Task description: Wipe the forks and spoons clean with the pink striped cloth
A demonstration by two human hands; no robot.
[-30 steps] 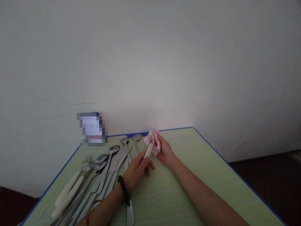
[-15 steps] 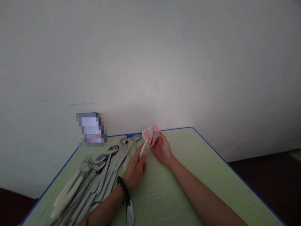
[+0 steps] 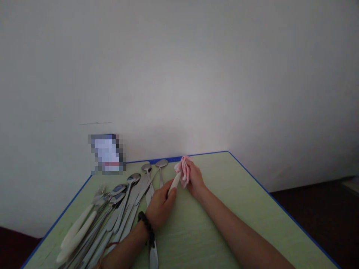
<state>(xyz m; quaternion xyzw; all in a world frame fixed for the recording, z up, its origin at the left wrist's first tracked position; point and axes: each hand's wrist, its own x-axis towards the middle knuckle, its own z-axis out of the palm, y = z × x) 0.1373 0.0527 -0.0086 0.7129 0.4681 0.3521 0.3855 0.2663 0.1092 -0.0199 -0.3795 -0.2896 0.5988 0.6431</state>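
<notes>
My left hand (image 3: 161, 203), with a dark beaded bracelet at the wrist, is closed around the pale handle (image 3: 174, 184) of a utensil. Its far end is covered by a folded pink-and-white cloth (image 3: 184, 172), so I cannot see whether it is a fork or a spoon. My right hand (image 3: 196, 178) grips that cloth, its fingers bent around the back. Left of my hands lies a spread of metal spoons (image 3: 134, 178) and other long-handled cutlery. Two forks with cream handles (image 3: 77, 235) rest at its left side.
A pale green table (image 3: 224, 194) with a blue edge stands against a plain wall (image 3: 196, 74). A phone-like device (image 3: 108, 153), blurred out, leans at the back left. Dark floor (image 3: 314, 201) shows past the right edge.
My right hand has closed the cloth more tightly around the utensil's end; before, the cloth was spread open on its fingers. Both hands have shifted slightly.
</notes>
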